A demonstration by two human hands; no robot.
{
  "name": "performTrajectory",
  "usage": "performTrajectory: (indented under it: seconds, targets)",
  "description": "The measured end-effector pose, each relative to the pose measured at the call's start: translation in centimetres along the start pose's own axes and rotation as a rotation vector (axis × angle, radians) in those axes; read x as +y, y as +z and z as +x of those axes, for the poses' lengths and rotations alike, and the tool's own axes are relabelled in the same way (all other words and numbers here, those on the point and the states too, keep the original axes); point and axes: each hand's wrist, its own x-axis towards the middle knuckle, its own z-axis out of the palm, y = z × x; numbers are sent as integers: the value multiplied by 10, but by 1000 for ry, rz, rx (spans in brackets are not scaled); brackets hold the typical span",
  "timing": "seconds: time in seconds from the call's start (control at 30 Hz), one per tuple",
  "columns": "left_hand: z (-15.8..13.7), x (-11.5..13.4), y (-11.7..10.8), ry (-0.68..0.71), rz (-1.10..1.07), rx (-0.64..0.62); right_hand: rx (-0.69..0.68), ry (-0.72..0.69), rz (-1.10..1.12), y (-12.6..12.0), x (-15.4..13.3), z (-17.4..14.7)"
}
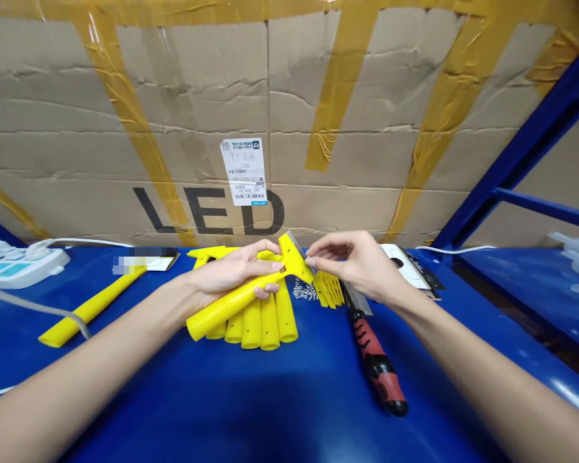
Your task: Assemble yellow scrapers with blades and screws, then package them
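Note:
A yellow plastic scraper [235, 302] with a T-shaped head lies in my left hand [236, 273], the fingers wrapped round the neck of its handle. Along the far side of the head shows a thin grey blade [295, 243]. My right hand [345, 257] is at the head's right side, thumb and forefinger pinched together; whatever is between the fingertips is too small to make out. Below the scraper several yellow handles [260, 325] lie side by side. Small screws and nuts [305, 289] form a pile beside a stack of yellow clamp pieces [329, 290].
On the blue table [289, 405] a red-and-black screwdriver [379, 366] lies by my right forearm. Another yellow scraper [94, 305] rests at left, near a white power strip [26, 267]. Behind stands a taped cardboard box [202, 109]; cards [405, 267] lie at right, near a blue frame [521, 141].

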Motion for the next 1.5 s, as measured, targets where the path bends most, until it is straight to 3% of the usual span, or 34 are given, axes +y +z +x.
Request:
performTrajectory:
  seconds: [0.17, 0.6, 0.87, 1.0, 1.17, 1.3, 1.4, 1.5]
  targets:
    - [1, 0, 1, 24, 32, -6, 37, 69, 151, 5, 14, -21]
    - [-1, 2, 4, 33, 117, -67, 115, -60, 28, 20, 21, -22]
    - [-7, 3, 12, 62, 207, -88, 165, 126, 335, 18, 20, -22]
    - [-5, 2, 13, 45, 183, -78, 111, 153, 281, 18, 20, -24]
    - [-3, 1, 11, 38, 86, -11, 154, 163, 295, 13, 21, -22]
    - [-4, 7, 4, 47, 47, 42, 187, 6, -16, 0, 22, -22]
    - [-6, 11, -5, 56, 51, 70, 48, -97, -356, -5, 20, -24]
    - [-6, 13, -12, 63, 66, 104, -54, -147, -542, 0, 17, -29]
